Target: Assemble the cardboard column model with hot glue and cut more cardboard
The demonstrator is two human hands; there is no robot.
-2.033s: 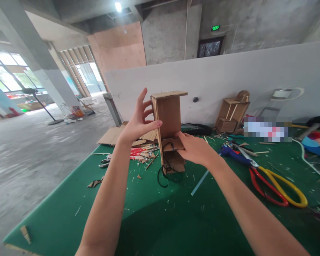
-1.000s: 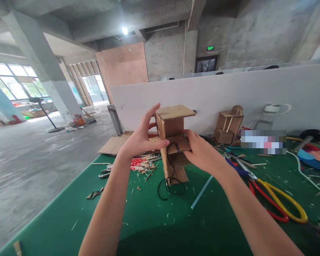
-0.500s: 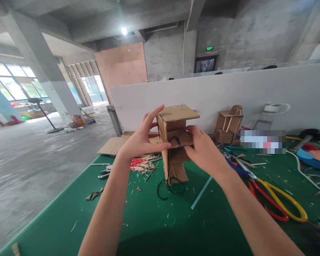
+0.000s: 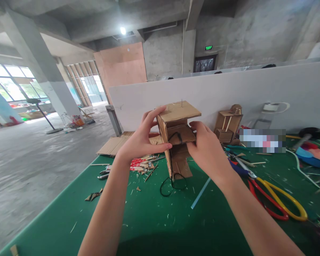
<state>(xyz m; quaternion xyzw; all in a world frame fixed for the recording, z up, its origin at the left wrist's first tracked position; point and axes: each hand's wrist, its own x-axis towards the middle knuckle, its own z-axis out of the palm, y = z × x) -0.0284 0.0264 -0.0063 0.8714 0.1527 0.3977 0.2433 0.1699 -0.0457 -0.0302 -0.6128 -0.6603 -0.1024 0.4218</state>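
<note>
The left hand (image 4: 141, 139) holds the left side of the cardboard box (image 4: 179, 113), and the right hand (image 4: 204, 149) pinches its middle shelf (image 4: 186, 133). The box is between both hands, toward the far edge of the green tabletop (image 4: 149, 220).

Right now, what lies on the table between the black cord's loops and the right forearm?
A pale, narrow strip lies there on the green table, in the head view.

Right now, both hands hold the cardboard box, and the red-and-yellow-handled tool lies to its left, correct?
Not quite: the head view shows the tool to the right of the cardboard box. The left hand and right hand do hold it.
</note>
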